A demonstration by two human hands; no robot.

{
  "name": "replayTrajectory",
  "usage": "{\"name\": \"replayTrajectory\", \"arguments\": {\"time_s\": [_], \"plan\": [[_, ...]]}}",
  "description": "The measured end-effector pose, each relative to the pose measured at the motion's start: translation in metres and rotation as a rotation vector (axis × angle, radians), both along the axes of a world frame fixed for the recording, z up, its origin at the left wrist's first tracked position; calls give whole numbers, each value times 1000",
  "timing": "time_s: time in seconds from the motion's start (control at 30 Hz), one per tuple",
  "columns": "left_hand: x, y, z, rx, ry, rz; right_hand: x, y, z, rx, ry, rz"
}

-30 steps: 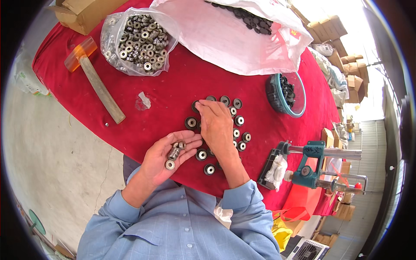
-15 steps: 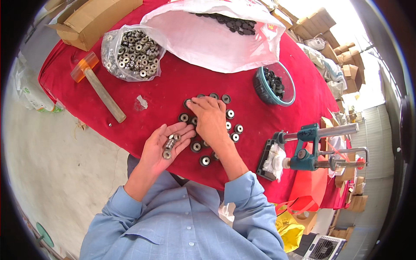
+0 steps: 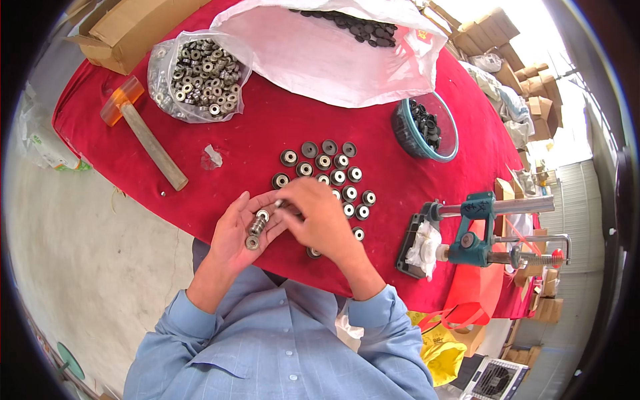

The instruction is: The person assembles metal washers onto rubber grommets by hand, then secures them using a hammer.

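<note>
Holding a short row of ring-shaped metal bearings (image 3: 257, 227) in its upturned palm, the left hand (image 3: 231, 233) appears in the head view above the near edge of the red-covered worktop (image 3: 267, 127); its grip is wide, the fingers cradling without closing. The right hand (image 3: 323, 223) bends over the left fingertips, its grip narrow about a small metal piece (image 3: 279, 203); blur prevents telling whether the piece is firmly pinched. Just beyond and to the right stand black flanged discs (image 3: 349, 193), many with a bright ring at the centre; three plain dark discs (image 3: 329, 148) form the far edge of the group. Farther left are a clear bag (image 3: 159, 90) of bearings and a mallet (image 3: 155, 147); to the right stands a hand press (image 3: 475, 230). Bearings could roll from the unclosed palm, and perhaps over the near edge, should it tilt or be knocked. The right wrist, low over the nearer discs, might displace them if dropped.
</note>
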State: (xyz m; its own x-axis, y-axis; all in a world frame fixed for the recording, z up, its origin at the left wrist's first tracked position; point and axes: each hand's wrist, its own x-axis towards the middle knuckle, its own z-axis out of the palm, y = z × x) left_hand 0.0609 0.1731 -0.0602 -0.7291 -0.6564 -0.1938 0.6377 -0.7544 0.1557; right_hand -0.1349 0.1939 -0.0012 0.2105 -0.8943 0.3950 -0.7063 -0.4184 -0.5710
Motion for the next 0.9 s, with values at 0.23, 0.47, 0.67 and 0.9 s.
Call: {"name": "replayTrajectory", "arguments": {"time_s": [0.23, 0.47, 0.67, 0.9], "plan": [[-1, 0, 9, 22, -25, -23, -45, -57, -10, -54, -37, -371], [0, 0, 7, 7, -11, -33, -46, -65, -23, -108, 236, -322], [0, 1, 8, 22, -21, -29, -45, -56, -27, -116, 291, -283], [-2, 1, 6, 17, -24, -8, -38, -38, -29, -181, 376, -331]]}}
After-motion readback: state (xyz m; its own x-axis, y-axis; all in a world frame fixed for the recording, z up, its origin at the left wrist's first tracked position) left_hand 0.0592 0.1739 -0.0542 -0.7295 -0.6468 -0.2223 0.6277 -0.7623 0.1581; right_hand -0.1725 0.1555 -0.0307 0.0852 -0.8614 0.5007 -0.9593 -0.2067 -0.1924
